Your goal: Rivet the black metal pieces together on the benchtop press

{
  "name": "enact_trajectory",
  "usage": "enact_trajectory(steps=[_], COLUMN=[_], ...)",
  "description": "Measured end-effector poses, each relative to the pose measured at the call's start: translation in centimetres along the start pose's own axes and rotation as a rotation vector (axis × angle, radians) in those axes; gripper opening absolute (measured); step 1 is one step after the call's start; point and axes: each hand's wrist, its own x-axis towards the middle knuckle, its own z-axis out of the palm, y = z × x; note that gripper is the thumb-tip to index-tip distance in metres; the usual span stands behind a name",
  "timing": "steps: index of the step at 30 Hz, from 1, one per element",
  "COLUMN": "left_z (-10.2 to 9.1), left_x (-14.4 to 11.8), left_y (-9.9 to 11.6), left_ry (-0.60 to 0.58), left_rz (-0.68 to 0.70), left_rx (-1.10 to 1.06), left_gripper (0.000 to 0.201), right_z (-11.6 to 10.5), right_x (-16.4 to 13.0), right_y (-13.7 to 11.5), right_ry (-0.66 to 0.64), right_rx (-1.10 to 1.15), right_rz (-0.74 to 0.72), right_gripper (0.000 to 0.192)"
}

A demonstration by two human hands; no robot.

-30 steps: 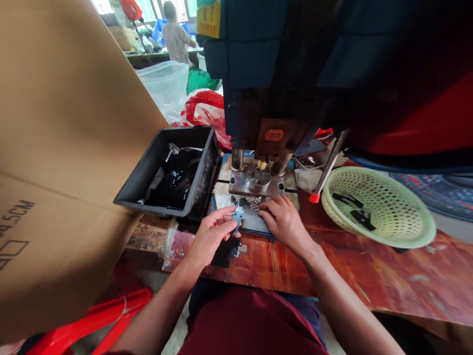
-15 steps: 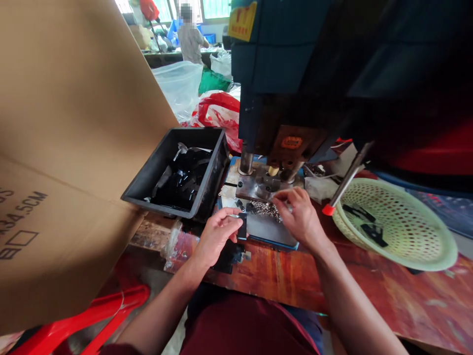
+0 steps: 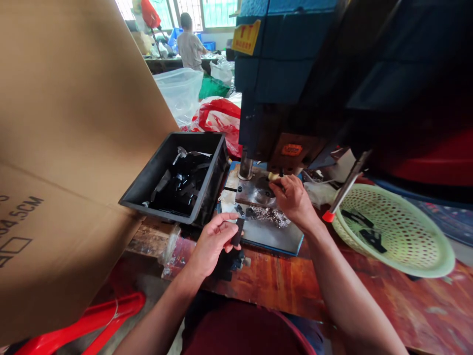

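Observation:
My left hand (image 3: 214, 244) pinches a small flat black piece (image 3: 238, 232) between thumb and fingers, in front of the press's base. My right hand (image 3: 293, 197) is at the metal die block (image 3: 254, 191) under the press head (image 3: 288, 148). Its fingertips are pinched together there, and whatever they hold is too small or hidden to make out. A pile of small shiny metal parts (image 3: 271, 215) lies on the base plate (image 3: 281, 239) just below this hand. A few small black pieces (image 3: 240, 211) lie left of the pile.
At left stands a black bin (image 3: 218, 167) of dark pieces, beside a large cardboard box (image 3: 74, 123). On the right are a pale green basket (image 3: 417, 231) with black pieces and a red-tipped lever (image 3: 343, 192). A person (image 3: 190, 47) stands in the background.
My right hand has moved up and away from me, from over the metal parts to the die block. My left hand still holds the black piece, now tilted and slightly lower.

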Motion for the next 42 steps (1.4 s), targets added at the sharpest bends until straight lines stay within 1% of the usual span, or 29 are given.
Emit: enact_trajectory(steps=[3, 8, 14, 17, 19, 21, 24, 27, 29, 33, 38, 40, 42], left_z=[0.0, 0.2, 0.1, 0.2, 0.3, 0.4, 0.4, 0.3, 0.2, 0.2, 0.3, 0.4, 0.4], left_x=[0.1, 0.0, -0.2, -0.1, -0.1, -0.1, -0.2, -0.3, -0.3, -0.3, -0.2, -0.2, -0.3], left_y=[-0.1, -0.2, -0.4, -0.5, -0.6, -0.6, -0.7, -0.8, -0.9, -1.0, -1.0, -1.0, -0.9], left_ry=[-0.002, 0.001, 0.017, 0.017, 0.017, 0.013, 0.007, 0.009, 0.015, 0.014, 0.016, 0.018, 0.023], left_rz=[-0.002, -0.013, -0.017, -0.011, -0.014, -0.020, -0.012, -0.001, -0.003, -0.016, -0.028, -0.033, -0.039], left_rx=[-0.003, -0.020, -0.012, -0.013, -0.018, -0.020, -0.020, -0.022, -0.026, -0.021, -0.011, -0.008, -0.008], left_gripper=[0.040, 0.041, 0.044, 0.043, 0.044, 0.044, 0.044, 0.041, 0.041, 0.042, 0.044, 0.045, 0.046], right_z=[-0.3, -0.8, -1.3, -1.3, -1.4, -1.4, -1.7, -1.9, -1.9, -1.8, -2.1, -2.3, -2.4], right_x=[-0.2, -0.6, -2.0, -2.5, -2.3, -1.7, -0.6, 0.0, 0.0, -0.1, 0.0, 0.1, 0.0], right_y=[-0.2, -1.1, -2.4, -2.3, -2.0, -1.5, -1.0, -0.9, -1.0, -1.3, -1.3, -1.0, -0.6], right_ry=[0.025, 0.021, 0.035, 0.069, 0.083, 0.062, -0.020, -0.079, -0.087, -0.055, -0.092, -0.123, -0.131], right_rx=[0.016, -0.012, 0.040, 0.099, 0.109, 0.088, 0.046, 0.021, 0.057, 0.123, 0.171, 0.235, 0.301], right_rz=[-0.003, -0.034, -0.092, -0.069, -0.051, -0.071, -0.130, -0.152, -0.144, -0.111, -0.070, -0.018, 0.066], right_gripper=[0.017, 0.023, 0.023, 0.020, 0.020, 0.021, 0.023, 0.023, 0.023, 0.021, 0.020, 0.019, 0.019])
